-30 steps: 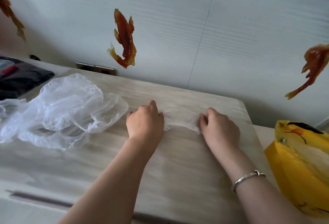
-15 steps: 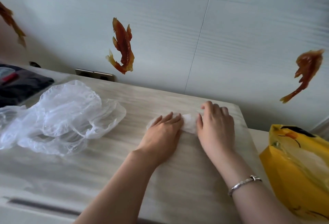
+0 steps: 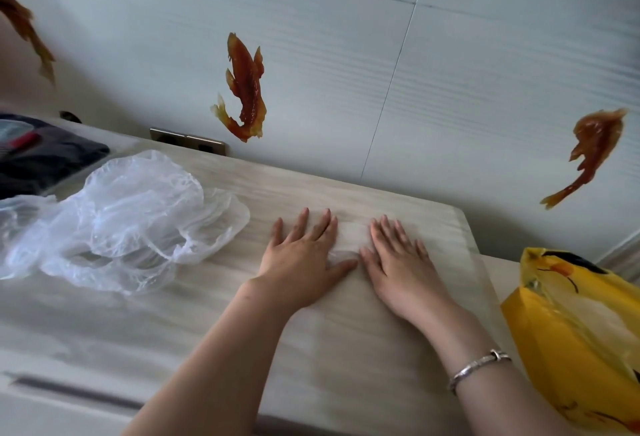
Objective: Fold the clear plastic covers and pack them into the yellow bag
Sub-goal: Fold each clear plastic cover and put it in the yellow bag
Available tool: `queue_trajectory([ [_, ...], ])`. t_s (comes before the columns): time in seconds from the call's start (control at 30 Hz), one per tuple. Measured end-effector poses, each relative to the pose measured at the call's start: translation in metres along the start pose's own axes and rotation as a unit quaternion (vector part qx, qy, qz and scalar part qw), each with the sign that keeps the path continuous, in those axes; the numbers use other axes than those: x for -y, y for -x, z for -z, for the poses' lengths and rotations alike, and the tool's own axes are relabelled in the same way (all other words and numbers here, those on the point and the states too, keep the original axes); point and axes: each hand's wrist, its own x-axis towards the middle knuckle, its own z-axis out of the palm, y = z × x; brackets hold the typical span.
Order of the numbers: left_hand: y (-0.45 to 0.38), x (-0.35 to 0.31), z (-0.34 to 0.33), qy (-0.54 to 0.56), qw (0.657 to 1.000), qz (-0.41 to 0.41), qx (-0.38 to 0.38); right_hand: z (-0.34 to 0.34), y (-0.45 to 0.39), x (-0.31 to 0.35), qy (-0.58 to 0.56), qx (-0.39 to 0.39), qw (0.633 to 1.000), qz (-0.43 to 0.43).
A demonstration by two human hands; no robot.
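Observation:
A small folded clear plastic cover [image 3: 349, 240] lies flat on the pale wooden tabletop [image 3: 332, 338], mostly hidden under my hands. My left hand [image 3: 303, 259] presses on its left part with straight, spread fingers. My right hand [image 3: 398, 259] lies flat on its right part, fingers straight too. A loose heap of crumpled clear plastic covers [image 3: 117, 221] sits on the table to the left, apart from both hands. The yellow bag [image 3: 581, 338] stands open at the right, just past the table's right edge.
A dark bundle [image 3: 41, 155] with something red on it lies at the far left. The tiled wall behind the table carries orange fish stickers [image 3: 244, 89], and a metal socket plate [image 3: 187, 139] sits at the table's back edge.
Both hands went from curled on the small cover, through bringing its sides together, to lying flat and spread on it. The camera view dipped slightly.

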Motion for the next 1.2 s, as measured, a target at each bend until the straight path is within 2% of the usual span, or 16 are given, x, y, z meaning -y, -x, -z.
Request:
queue_trajectory([
  [0.2, 0.006, 0.004, 0.003, 0.038, 0.999, 0.019, -0.005, 0.001, 0.001, 0.0, 0.001, 0.007, 1.0, 0.0],
  [0.3, 0.011, 0.011, 0.009, 0.148, 0.983, 0.04, -0.105, 0.008, 0.009, 0.003, -0.018, -0.057, 0.998, 0.028],
  [0.4, 0.022, 0.011, 0.018, 0.301, 0.935, 0.065, -0.174, 0.019, 0.025, 0.016, -0.004, -0.138, 0.987, 0.084],
  [0.6, 0.047, -0.001, 0.032, 0.433, 0.88, 0.163, -0.103, 0.014, 0.058, 0.028, -0.012, -0.068, 0.989, 0.134],
  [0.73, 0.066, -0.02, 0.04, 0.592, 0.782, 0.196, -0.001, 0.013, 0.073, 0.027, -0.049, -0.056, 0.99, 0.12],
  [0.8, 0.075, -0.028, 0.042, 0.627, 0.753, 0.194, 0.048, 0.016, 0.081, 0.024, -0.045, -0.057, 0.991, 0.115],
  [0.87, 0.08, -0.034, 0.041, 0.602, 0.775, 0.18, 0.076, 0.017, 0.09, 0.02, -0.038, -0.06, 0.992, 0.108],
  [0.9, 0.082, -0.036, 0.039, 0.563, 0.806, 0.169, 0.071, 0.018, 0.095, 0.017, -0.038, -0.061, 0.992, 0.107],
  [0.93, 0.082, -0.036, 0.036, 0.498, 0.853, 0.15, 0.042, 0.018, 0.099, 0.014, -0.038, -0.06, 0.992, 0.107],
  [1.0, 0.083, -0.04, 0.031, 0.319, 0.944, 0.08, -0.014, 0.019, 0.111, 0.01, -0.053, -0.064, 0.991, 0.102],
  [1.03, 0.085, -0.044, 0.029, 0.252, 0.966, 0.045, -0.024, 0.02, 0.116, 0.007, -0.067, -0.069, 0.991, 0.097],
  [1.2, 0.086, -0.058, 0.01, 0.18, 0.983, -0.043, 0.014, 0.028, 0.138, -0.001, -0.148, -0.087, 0.983, 0.068],
])
